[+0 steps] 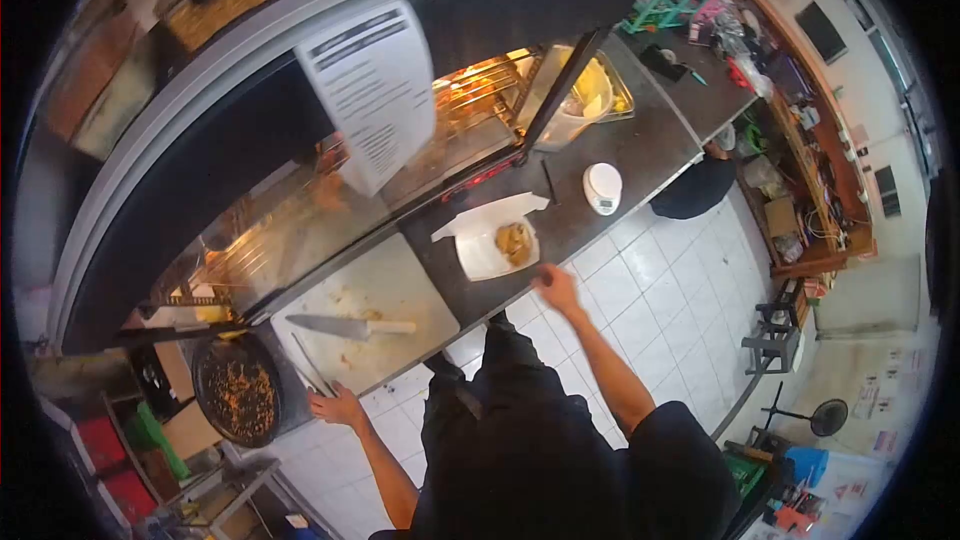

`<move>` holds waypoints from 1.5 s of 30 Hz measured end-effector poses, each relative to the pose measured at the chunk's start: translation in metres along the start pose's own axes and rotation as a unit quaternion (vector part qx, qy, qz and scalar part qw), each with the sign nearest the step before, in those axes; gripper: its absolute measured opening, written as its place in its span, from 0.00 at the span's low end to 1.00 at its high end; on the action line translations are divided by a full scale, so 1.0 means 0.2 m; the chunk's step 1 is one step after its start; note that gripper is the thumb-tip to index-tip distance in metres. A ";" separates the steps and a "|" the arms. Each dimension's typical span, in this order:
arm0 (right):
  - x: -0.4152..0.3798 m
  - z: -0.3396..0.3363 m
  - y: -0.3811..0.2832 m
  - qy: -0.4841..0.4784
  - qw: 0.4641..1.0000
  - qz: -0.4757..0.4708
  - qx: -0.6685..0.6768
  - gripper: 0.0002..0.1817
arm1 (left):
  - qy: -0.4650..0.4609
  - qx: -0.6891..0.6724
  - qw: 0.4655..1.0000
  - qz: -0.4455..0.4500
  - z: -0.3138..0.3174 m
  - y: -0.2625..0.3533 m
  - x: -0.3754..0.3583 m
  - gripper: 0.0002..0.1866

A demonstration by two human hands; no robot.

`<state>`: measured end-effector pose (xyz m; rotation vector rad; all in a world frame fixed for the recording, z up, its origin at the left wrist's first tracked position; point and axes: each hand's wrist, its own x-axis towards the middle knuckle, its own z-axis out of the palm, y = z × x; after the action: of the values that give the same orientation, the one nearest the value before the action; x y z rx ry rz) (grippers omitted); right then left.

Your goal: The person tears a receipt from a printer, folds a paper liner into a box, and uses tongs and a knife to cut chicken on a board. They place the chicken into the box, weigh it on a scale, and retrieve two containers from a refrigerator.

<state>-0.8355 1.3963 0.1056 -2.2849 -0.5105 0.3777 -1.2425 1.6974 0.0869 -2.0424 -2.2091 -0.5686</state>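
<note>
My left hand [336, 407] is at the near edge of a white cutting board [400, 290], its fingers apart. Beside its fingertips are metal tongs [310, 363]; whether they touch is hard to tell. A knife [335, 325] with a white handle lies flat on the board among small scraps. Just off the counter's front edge, my right hand [557, 292] has loosely bent fingers with nothing visible in them. It is closest to an open white takeaway box [480, 248], which holds pieces of browned food [514, 244] on its right side.
A white kitchen scale [602, 188] stands right of the box. Behind the counter [570, 210] is a lit glass display case [470, 155] with a paper sheet [375, 90]. A tub [580, 100] is at the back right, a dark round pan [238, 390] at left. Another person [690, 185] is beyond the counter.
</note>
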 end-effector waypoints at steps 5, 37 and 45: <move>0.47 -0.54 0.63 0.203 0.961 0.090 -0.163 0.43 | -0.275 -0.417 0.864 0.055 -0.06 0.68 -0.19 0.24; 0.72 0.03 0.32 -0.163 0.966 -0.201 -0.001 0.44 | -0.238 -0.301 0.916 0.117 -0.29 1.49 -0.71 0.11; 0.68 -0.08 0.45 -0.155 0.979 -0.077 0.104 0.32 | -0.257 -0.274 0.906 0.197 -0.01 1.60 -0.77 0.08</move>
<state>-0.6885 1.3922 0.0341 -1.9791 -0.7620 0.6826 -0.9138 1.5646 0.1111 -3.1488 -1.8851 -0.7293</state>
